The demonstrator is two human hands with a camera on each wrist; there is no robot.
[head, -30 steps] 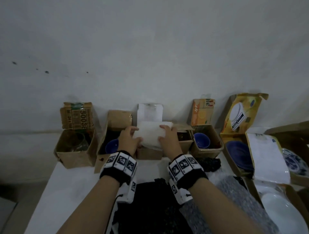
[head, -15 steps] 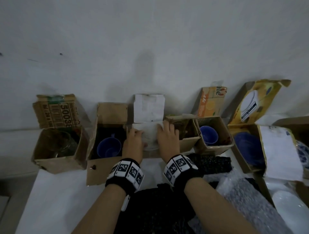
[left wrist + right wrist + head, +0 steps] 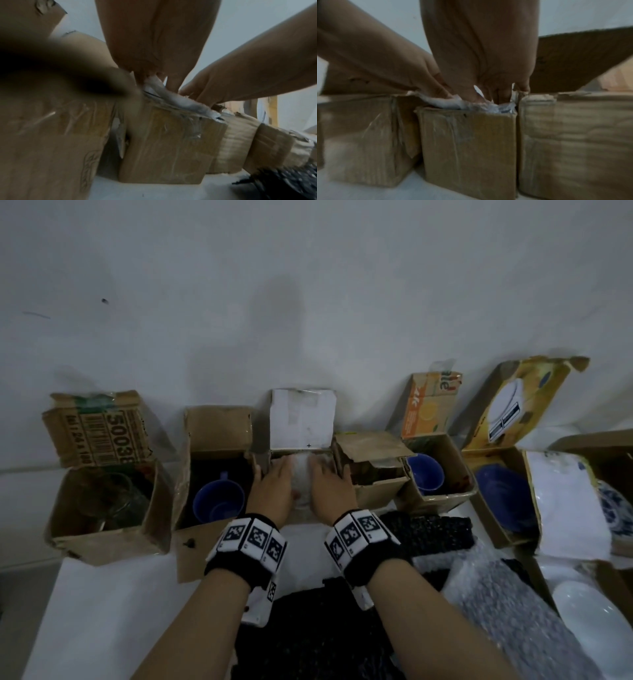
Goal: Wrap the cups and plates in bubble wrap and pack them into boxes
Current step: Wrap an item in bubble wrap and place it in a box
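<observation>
A cup wrapped in white bubble wrap [image 3: 301,481] sits in the small middle cardboard box [image 3: 302,419], whose white flap stands up against the wall. My left hand [image 3: 274,486] and right hand [image 3: 330,486] lie on either side of the bundle, fingers extended down into the box and pressing it in. The left wrist view shows the wrap [image 3: 180,100] bulging over the box rim [image 3: 171,146]. In the right wrist view my fingers [image 3: 498,93] dip into the wrap [image 3: 447,102] above the box front [image 3: 467,146].
Open boxes line the wall: a glass [image 3: 109,501] far left, a blue cup [image 3: 219,503], another blue cup [image 3: 426,475], a blue plate [image 3: 503,501]. A white plate [image 3: 596,621] and clear bubble wrap [image 3: 507,601] lie at right, black wrap [image 3: 308,638] under my forearms.
The wrapped bundle, held above the middle box a second ago, has gone down inside it. Both hands followed it down and now press on it.
</observation>
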